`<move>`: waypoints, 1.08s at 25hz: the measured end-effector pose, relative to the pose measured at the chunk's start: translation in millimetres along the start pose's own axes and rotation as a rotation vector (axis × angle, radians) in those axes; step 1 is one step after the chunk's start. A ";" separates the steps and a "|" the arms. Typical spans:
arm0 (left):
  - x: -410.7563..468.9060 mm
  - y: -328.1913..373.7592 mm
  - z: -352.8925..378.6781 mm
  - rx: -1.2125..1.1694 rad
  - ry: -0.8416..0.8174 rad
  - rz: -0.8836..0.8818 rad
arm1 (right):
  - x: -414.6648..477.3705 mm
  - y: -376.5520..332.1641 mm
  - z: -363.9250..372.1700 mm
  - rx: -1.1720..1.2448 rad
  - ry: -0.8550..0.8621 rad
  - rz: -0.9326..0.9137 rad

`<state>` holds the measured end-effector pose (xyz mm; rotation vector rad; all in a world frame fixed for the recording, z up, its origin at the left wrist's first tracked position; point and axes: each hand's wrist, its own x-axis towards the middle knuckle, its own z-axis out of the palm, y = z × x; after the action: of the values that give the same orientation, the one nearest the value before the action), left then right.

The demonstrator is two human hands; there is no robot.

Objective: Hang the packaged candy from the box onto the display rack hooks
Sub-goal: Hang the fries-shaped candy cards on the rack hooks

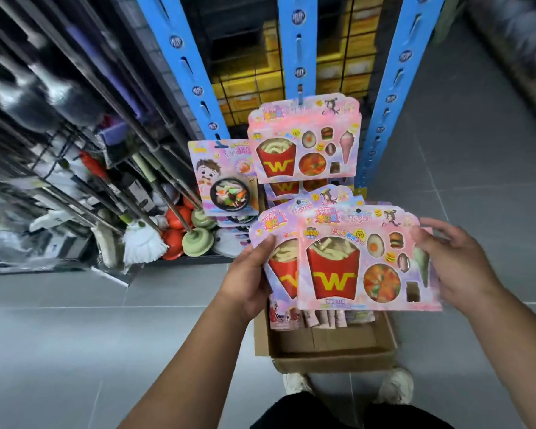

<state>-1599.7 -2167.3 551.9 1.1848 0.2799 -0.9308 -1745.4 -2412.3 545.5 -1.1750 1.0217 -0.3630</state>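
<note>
My left hand [249, 275] grips the left edge of a stack of pink candy packs, each with a red fries carton marked W; the rear pack [277, 239] shows behind the front pack [353, 258]. My right hand [455, 263] holds the front pack's right edge. I hold them above an open cardboard box [331, 351] on the floor, which has more packs standing at its far end. On the blue display rack [384, 97], the same fries packs [304, 140] hang on the middle strip's hook. Hotpot-picture packs [226, 178] hang to their left.
Mops, plungers [198, 241] and brooms lean in a wire rack on the left. Grey tiled floor [75, 335] lies all around. My two shoes [396, 385] stand just behind the box. Yellow boxes sit behind the rack's grid.
</note>
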 end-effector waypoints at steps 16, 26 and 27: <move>-43.0 87.2 -12.5 0.077 -0.035 0.231 | -58.4 -75.5 63.0 0.122 -0.135 -0.161; -45.7 98.7 -26.6 0.071 0.177 0.287 | -9.9 -134.2 101.5 0.115 -0.231 -0.291; -45.1 99.1 -24.7 0.074 0.201 0.291 | -0.1 -142.3 102.6 0.118 -0.235 -0.304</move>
<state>-1547.1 -2117.4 636.8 1.3488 0.2276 -0.5727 -1625.9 -2407.9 673.9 -1.2355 0.6104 -0.5047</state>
